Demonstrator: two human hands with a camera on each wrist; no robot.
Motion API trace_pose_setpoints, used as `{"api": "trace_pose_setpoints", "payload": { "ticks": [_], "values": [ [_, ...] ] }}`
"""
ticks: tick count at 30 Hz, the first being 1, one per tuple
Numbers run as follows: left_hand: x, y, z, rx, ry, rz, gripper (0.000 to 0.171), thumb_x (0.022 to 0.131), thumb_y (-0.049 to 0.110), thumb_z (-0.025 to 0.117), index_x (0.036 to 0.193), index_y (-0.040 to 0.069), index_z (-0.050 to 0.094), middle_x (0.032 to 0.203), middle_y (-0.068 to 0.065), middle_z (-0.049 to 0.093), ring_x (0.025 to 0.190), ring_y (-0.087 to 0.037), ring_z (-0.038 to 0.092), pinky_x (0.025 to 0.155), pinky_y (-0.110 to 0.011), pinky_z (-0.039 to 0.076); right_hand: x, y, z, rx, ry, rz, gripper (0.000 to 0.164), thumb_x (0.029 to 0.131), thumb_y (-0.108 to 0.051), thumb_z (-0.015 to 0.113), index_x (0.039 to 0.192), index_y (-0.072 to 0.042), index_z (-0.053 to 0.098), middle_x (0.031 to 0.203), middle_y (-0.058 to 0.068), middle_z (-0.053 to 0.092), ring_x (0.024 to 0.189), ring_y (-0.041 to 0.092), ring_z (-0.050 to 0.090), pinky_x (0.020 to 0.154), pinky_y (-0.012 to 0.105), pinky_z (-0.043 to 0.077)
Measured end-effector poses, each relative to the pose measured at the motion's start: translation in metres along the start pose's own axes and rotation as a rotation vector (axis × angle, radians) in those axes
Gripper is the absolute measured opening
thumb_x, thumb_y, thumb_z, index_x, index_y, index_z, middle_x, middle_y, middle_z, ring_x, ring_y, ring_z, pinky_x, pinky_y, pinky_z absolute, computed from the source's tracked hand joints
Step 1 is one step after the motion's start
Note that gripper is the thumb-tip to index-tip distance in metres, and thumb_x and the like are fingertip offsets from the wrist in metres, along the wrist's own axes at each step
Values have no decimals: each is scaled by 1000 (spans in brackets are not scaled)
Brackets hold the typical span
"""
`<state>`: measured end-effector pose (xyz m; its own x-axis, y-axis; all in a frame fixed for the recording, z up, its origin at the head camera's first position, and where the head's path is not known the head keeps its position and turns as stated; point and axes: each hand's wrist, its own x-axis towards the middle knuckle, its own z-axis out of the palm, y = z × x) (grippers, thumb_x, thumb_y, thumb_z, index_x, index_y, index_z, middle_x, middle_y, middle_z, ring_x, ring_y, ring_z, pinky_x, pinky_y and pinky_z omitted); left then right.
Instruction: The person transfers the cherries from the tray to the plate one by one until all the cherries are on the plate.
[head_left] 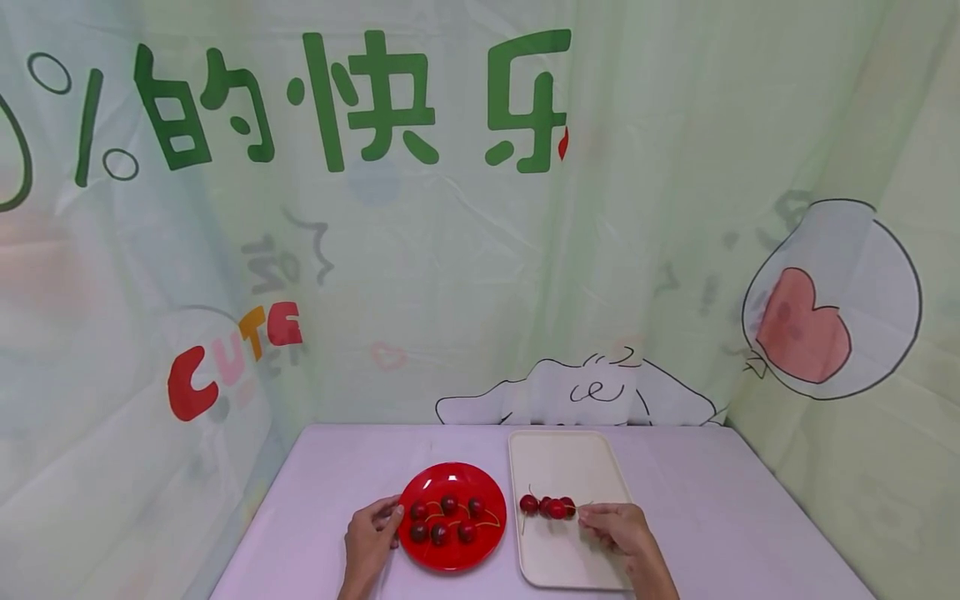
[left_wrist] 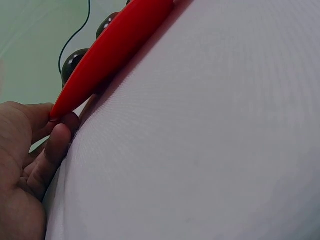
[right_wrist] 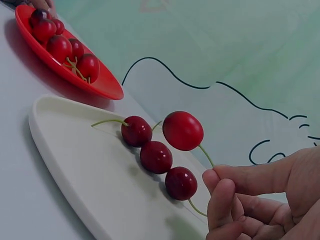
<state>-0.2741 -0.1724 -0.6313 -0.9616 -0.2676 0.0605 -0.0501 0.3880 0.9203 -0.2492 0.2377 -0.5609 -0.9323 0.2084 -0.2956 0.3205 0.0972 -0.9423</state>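
Observation:
My left hand [head_left: 367, 537] grips the left rim of a round red plate [head_left: 450, 561], thumb on the upper side and fingers beneath the edge. Several dark red cherries [head_left: 440, 533] with stems lie on the plate in two rows. Over the cream rectangular tray [head_left: 566, 467], my right hand [head_left: 618, 529] pinches the thin green stem of a cherry [right_wrist: 183, 130] between thumb and index finger. That cherry hangs just above three others in a line on the tray: one cherry [right_wrist: 136, 131] at the far end, a middle cherry [right_wrist: 156, 157] and a near cherry [right_wrist: 181, 183].
Plate and tray stand side by side on a pale lilac table [head_left: 337, 467], with a narrow gap between them. A printed curtain [head_left: 480, 275] hangs behind the table and along both sides.

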Motion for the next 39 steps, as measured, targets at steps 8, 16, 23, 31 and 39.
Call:
{"api": "trace_pose_setpoints", "payload": {
  "ticks": [8, 16, 23, 31, 39],
  "values": [
    [1, -1, 1, 7, 9, -9, 31, 104, 16, 75, 133, 7, 77, 111, -11, 80, 59, -12, 63, 56, -22, 54, 4, 6, 16, 74, -5, -32, 11, 94, -1, 80, 101, 7, 82, 71, -2, 77, 60, 6, 57, 56, 21, 37],
    [0, -1, 0, 2, -6, -29, 32, 105, 16, 74, 135, 6, 76, 110, -11, 79, 61, -14, 64, 57, -23, 55, -5, 1, 33, 113, 21, -34, 12, 93, 0, 81, 101, 9, 81, 72, 1, 78, 60, 6, 60, 55, 20, 38],
    [1, -1, 0, -1, 2, -17, 32, 105, 16, 74, 136, 7, 76, 111, -11, 79, 61, -14, 65, 56, -23, 55, -10, -4, 43, 161, 25, -70, 7, 90, 5, 81, 96, 9, 82, 68, 1, 76, 58, 6, 59, 53, 20, 39],
    [-1, 1, 0, -1, 4, 7, 31, 105, 15, 74, 134, 5, 77, 109, -11, 79, 59, -13, 64, 55, -22, 55, -11, -5, 50, 156, 18, -51, 7, 91, 2, 82, 96, 7, 82, 70, 1, 78, 58, 7, 60, 54, 21, 38],
    [0, -4, 4, -1, 18, 12, 30, 104, 16, 75, 133, 8, 78, 106, -9, 80, 59, -12, 64, 55, -21, 55, -13, -8, 55, 147, 2, -47, 16, 91, 0, 84, 103, 10, 81, 75, 5, 80, 62, 8, 62, 56, 21, 40]
  ]
}}
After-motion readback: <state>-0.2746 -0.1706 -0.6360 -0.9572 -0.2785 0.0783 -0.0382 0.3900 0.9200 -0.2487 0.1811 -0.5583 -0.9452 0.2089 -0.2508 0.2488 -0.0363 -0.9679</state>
